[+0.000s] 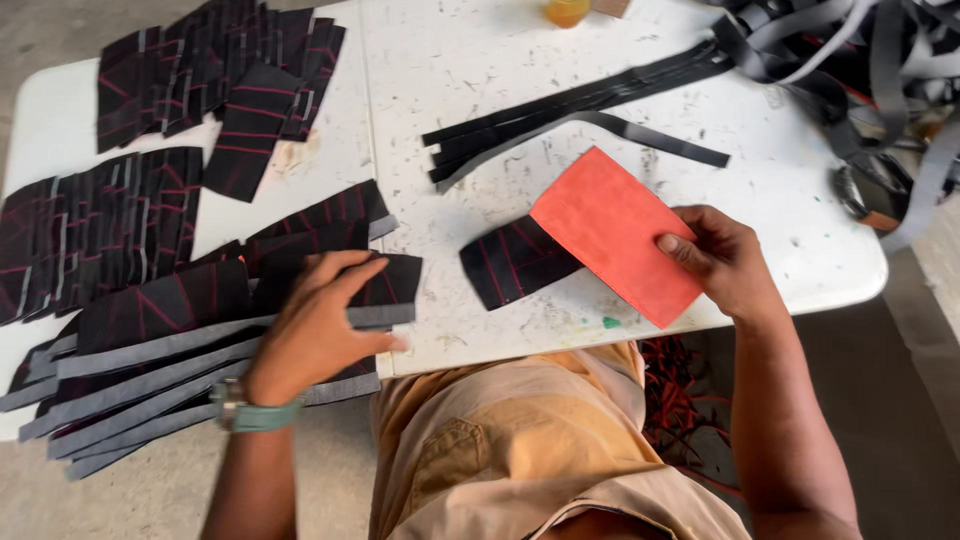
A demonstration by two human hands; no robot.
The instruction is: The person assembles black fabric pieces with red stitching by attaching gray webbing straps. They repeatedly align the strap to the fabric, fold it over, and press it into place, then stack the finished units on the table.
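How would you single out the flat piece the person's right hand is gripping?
On the white, scuffed table, look near the front edge at the right hand. It grips a flat orange-red rectangular card, overlapping a dark red-striped fabric piece. It is the only bright, plain piece among dark cloth.

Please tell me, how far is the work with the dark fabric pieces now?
Done: several stacks of dark red-lined pieces already lie fanned out at the table's far left. In hand: the right hand holds a red rectangular template over one dark piece; the left hand rests on the near pile. Left: long black strips lie loose.
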